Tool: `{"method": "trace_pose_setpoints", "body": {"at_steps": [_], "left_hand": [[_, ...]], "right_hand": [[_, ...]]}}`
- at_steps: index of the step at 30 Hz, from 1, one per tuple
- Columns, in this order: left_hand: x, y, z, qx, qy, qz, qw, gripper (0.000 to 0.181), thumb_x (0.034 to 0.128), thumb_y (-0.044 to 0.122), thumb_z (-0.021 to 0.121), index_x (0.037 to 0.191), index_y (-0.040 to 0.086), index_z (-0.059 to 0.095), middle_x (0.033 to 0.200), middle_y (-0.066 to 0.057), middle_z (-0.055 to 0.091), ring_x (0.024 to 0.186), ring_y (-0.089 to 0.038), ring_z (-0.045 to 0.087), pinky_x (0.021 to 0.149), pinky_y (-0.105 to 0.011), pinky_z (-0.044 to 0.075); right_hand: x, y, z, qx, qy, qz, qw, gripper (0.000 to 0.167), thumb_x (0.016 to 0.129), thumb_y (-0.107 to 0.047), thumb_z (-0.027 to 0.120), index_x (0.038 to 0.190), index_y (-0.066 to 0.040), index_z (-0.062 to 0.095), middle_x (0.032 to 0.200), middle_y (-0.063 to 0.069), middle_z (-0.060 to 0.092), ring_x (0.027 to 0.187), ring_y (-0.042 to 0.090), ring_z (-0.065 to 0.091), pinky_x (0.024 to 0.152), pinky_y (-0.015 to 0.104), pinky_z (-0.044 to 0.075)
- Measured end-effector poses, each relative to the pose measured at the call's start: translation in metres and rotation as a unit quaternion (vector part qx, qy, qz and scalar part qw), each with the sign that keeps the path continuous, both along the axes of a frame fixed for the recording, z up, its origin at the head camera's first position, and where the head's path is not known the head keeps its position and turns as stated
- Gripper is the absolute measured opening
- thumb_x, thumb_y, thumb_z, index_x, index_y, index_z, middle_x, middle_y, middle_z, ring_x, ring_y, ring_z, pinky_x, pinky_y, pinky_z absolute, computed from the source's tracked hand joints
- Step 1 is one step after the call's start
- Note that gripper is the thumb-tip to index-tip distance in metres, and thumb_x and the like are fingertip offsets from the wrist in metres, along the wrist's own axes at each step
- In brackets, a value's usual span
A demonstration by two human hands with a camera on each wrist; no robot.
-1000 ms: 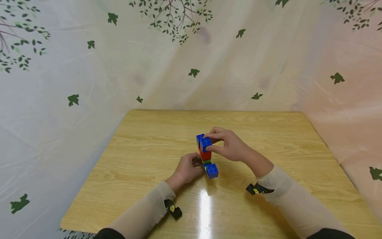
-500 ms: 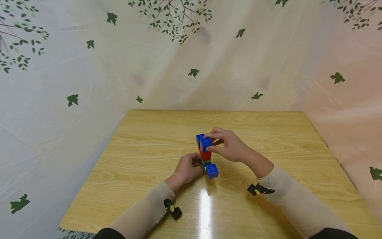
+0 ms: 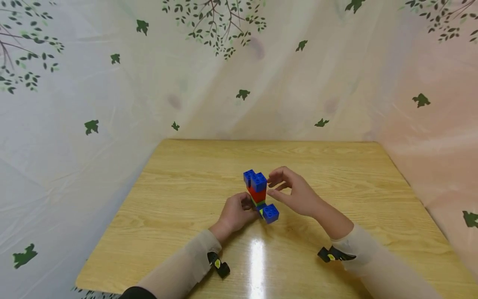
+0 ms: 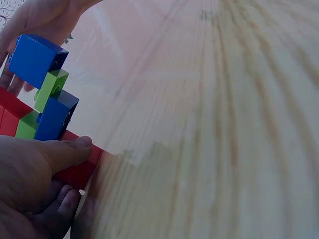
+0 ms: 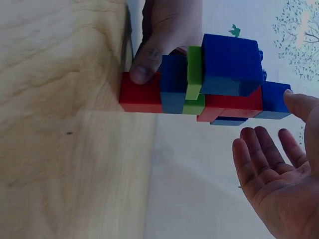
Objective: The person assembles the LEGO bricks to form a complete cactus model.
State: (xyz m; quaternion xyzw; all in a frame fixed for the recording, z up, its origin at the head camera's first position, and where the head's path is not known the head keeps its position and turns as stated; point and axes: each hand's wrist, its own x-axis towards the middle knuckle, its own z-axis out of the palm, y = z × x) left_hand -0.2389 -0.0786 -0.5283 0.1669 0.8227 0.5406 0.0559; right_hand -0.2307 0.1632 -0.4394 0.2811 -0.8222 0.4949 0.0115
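Observation:
A stack of building blocks stands upright on the table, held by my left hand. In the left wrist view the thumb presses the red base block, and fingers curl behind it. Above come a blue block, thin green pieces and red blocks. Blue blocks top the tower, and another blue block juts out low on the near side. Just right of the top, my right hand is spread with loosely bent fingers; its thumb tip overlaps the top blue block in the right wrist view.
The wooden table has rounded far corners. A pale curtain printed with leaves and branches hangs behind and at both sides. A small black camera is strapped to each wrist.
My right hand has let go of the top blue block and drawn back slightly to the right. The stack has turned or tilted slightly; my left hand keeps its hold at the base.

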Motion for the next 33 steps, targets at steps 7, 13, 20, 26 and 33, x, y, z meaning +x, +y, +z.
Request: {"method": "trace_pose_setpoints", "body": {"at_steps": [7, 13, 20, 26, 33], "left_hand": [[0.004, 0.006, -0.001, -0.048, 0.045, 0.027, 0.9975, 0.042, 0.0771, 0.018, 0.095, 0.110, 0.008, 0.072, 0.102, -0.002, 0.078, 0.093, -0.014, 0.074, 0.083, -0.028, 0.061], [0.008, 0.010, 0.000, -0.102, 0.073, 0.056, 0.9905, 0.046, 0.0761, 0.028, 0.096, 0.111, 0.011, 0.072, 0.099, -0.002, 0.077, 0.085, -0.013, 0.070, 0.077, -0.031, 0.060], [0.007, 0.012, 0.002, -0.112, 0.078, 0.053, 0.9893, 0.049, 0.0739, 0.032, 0.098, 0.112, 0.014, 0.072, 0.099, 0.001, 0.077, 0.083, -0.010, 0.069, 0.076, -0.030, 0.058], [0.008, 0.011, 0.002, -0.070, 0.055, 0.039, 0.9952, 0.051, 0.0747, 0.027, 0.098, 0.115, 0.010, 0.072, 0.106, -0.004, 0.078, 0.093, -0.014, 0.073, 0.083, -0.031, 0.060], [0.008, -0.001, 0.004, -0.023, 0.021, 0.001, 0.9995, 0.048, 0.0827, 0.002, 0.084, 0.127, 0.003, 0.064, 0.117, -0.012, 0.073, 0.108, -0.024, 0.071, 0.094, -0.032, 0.059]], "right_hand": [[0.033, 0.013, -0.013, 0.095, 0.006, -0.015, 0.9953, 0.052, 0.084, -0.038, 0.091, 0.119, -0.020, 0.056, 0.113, -0.004, 0.065, 0.104, 0.021, 0.066, 0.090, 0.048, 0.058], [0.042, 0.007, -0.025, 0.235, 0.086, -0.056, 0.9666, 0.072, 0.071, -0.043, 0.099, 0.120, -0.020, 0.051, 0.106, -0.005, 0.068, 0.091, 0.017, 0.069, 0.074, 0.035, 0.059], [0.038, 0.004, -0.029, 0.264, 0.134, -0.084, 0.9514, 0.065, 0.075, -0.028, 0.098, 0.117, -0.013, 0.051, 0.096, -0.003, 0.065, 0.071, 0.008, 0.058, 0.062, 0.026, 0.054], [0.033, 0.008, -0.030, 0.262, 0.172, -0.084, 0.9459, 0.057, 0.079, -0.014, 0.095, 0.117, -0.009, 0.053, 0.099, 0.003, 0.065, 0.076, 0.011, 0.061, 0.063, 0.028, 0.056], [0.029, 0.011, -0.031, 0.261, 0.192, -0.089, 0.9419, 0.058, 0.078, -0.010, 0.094, 0.118, -0.009, 0.051, 0.100, 0.004, 0.065, 0.077, 0.011, 0.059, 0.064, 0.027, 0.056]]}}
